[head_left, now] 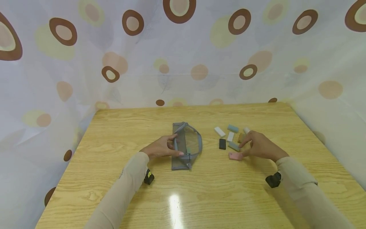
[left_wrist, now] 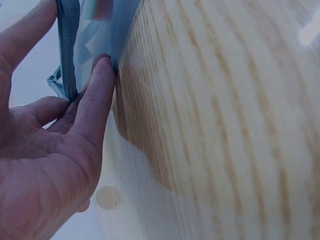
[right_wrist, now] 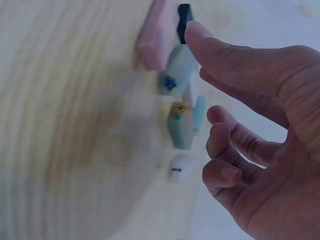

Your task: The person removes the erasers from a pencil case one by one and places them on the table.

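Observation:
A grey see-through zip pouch [head_left: 179, 163] lies on the table with its zipped mouth spread wide. My left hand [head_left: 163, 147] holds the near-left rim of that mouth, thumb and fingers at the zipper band [left_wrist: 69, 45]. Something small and greenish [head_left: 188, 150] shows inside the pouch. My right hand [head_left: 261, 147] hovers with loosely bent fingers over a group of small blocks, nothing between thumb and fingers. Nearest to it are a pink block [head_left: 235, 156], a grey-blue block [head_left: 234, 146] and a tan block [head_left: 241, 137], partly behind the fingers.
Around these lie a black block [head_left: 222, 144], white blocks [head_left: 220, 132] and a light blue block [head_left: 233, 128]. The wood-grain table [head_left: 120, 127] ends at a patterned curtain [head_left: 183, 86] behind and at both sides.

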Demonstrator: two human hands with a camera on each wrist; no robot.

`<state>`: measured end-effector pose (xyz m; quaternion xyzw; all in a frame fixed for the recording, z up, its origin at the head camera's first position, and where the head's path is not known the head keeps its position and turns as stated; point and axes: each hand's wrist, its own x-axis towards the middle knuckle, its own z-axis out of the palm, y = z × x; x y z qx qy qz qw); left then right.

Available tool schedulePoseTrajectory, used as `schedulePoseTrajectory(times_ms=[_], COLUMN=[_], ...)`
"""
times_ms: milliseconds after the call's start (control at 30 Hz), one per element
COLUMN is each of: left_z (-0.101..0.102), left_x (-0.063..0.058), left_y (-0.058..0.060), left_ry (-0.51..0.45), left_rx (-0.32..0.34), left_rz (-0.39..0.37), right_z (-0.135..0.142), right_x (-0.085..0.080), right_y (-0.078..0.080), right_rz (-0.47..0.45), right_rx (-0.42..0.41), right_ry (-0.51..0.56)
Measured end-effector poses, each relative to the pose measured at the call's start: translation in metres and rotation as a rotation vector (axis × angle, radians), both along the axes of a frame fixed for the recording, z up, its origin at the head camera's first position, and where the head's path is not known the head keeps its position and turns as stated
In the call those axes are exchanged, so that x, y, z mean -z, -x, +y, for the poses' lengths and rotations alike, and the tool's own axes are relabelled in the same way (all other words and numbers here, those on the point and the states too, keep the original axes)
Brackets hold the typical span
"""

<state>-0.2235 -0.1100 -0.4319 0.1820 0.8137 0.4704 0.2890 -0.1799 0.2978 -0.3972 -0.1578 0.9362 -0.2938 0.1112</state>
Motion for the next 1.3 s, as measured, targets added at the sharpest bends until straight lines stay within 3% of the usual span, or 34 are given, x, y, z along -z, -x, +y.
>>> schedulePoseTrajectory(times_ms=[167, 400, 833, 1000, 1300], left_z=[-0.001, -0.001, 0.003, 0.002, 0.002], left_x=[0.000, 0.002, 0.005, 0.005, 0.002], left_y=[0.001, 0.002, 0.004, 0.004, 0.004], left_ry=[0.001, 0.005, 0.008, 0.004, -0.003], left_rx=[-0.010, -0.002, -0.025, -0.017, -0.023], left_rz=[-0.004, 0.007, -0.014, -0.009, -0.020], right_z=[-0.018, -0.068, -0.147, -0.159, -0.163], right_x=[-0.014, -0.023, -0.001, 0.004, 0.010], right_y=[0.011, 0.027, 0.050, 0.050, 0.053], right_rz=[0.067, 0.113, 0.062, 0.061, 0.090], right_rx=[-0.049, -0.142, -0.338, -0.409, -0.465], right_ry=[0.010, 0.042, 0.021, 0.006, -0.034])
